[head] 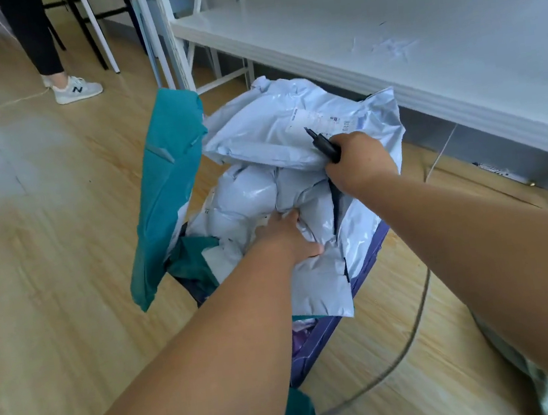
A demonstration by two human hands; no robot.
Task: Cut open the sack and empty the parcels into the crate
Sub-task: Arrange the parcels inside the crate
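A teal sack (164,200) hangs open and crumpled over the left side of a dark blue crate (366,265) on the floor. Several pale blue plastic parcels (273,128) are heaped in and above the crate. My left hand (286,236) grips a parcel at the middle of the heap. My right hand (358,159) holds a black cutter (323,142), its tip pointing up-left over the top parcel's white label (320,120). Most of the crate is hidden under parcels and sack.
A white table (381,21) runs along the right, its edge just beyond the crate. A grey cable (409,339) loops over the wooden floor at the right. A person's leg and sneaker (76,88) stand at the far left, near chair legs.
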